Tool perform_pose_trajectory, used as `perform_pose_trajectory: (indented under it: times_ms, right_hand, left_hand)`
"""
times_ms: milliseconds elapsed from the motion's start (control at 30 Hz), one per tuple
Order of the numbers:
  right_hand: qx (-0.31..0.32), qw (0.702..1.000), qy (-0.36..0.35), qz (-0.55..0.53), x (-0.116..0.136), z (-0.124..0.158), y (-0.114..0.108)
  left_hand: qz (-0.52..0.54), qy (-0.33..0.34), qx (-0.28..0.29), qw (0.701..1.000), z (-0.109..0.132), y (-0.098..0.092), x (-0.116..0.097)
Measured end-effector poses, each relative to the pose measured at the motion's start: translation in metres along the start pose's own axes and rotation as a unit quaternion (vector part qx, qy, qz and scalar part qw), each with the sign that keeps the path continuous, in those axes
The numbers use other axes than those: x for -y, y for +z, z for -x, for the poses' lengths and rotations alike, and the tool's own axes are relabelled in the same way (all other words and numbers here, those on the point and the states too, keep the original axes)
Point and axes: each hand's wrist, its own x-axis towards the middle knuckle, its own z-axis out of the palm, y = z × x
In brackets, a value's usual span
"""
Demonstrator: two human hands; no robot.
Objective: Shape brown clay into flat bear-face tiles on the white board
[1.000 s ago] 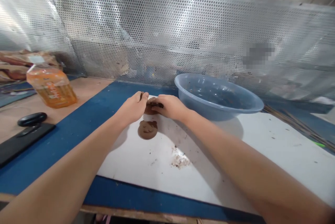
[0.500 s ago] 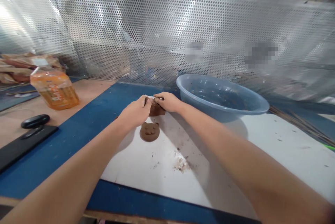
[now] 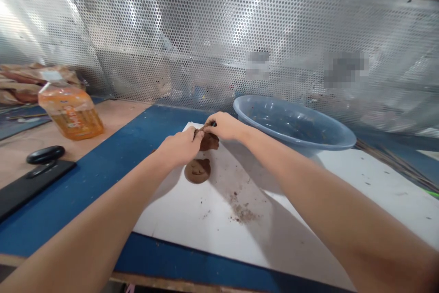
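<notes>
Both hands meet at a brown lump of clay (image 3: 209, 142) at the far end of a white board (image 3: 192, 224). My left hand (image 3: 182, 146) has its thumb and fingers closed on the clay's left side. My right hand (image 3: 224, 126) pinches the clay at its upper edge, fingers bent and pressed together. The fingers partly hide the lump. Just in front of it, a flat brown clay bear face (image 3: 198, 171) with small ears lies on the board, below my left hand and apart from it.
Brown crumbs (image 3: 242, 210) are scattered on the board. A large blue basin (image 3: 295, 140) stands at the right, with thin sticks (image 3: 387, 160) beyond it. Left are an orange-liquid bottle (image 3: 73, 114), a black oval object (image 3: 45, 154) and a black slab (image 3: 30, 188). A perforated metal panel (image 3: 192, 28) rises behind.
My right hand has lifted slightly and its fingers have drawn into a pinch at the clay's top. The lump's outline now looks more uneven. The view has shifted a little.
</notes>
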Motion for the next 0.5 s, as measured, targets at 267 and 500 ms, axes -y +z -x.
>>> perform_pose_trajectory:
  times_ms: [267, 500]
  right_hand:
    - [-0.059, 0.997, -0.029, -0.030, 0.008, 0.028, -0.001]
    - [-0.155, 0.983, -0.032, -0.097, 0.000, 0.041, -0.006]
  left_hand:
    - [0.031, 0.013, 0.020, 0.999, -0.008, -0.003, 0.008]
    - [0.019, 0.020, -0.021, 0.999, -0.008, 0.005, 0.013]
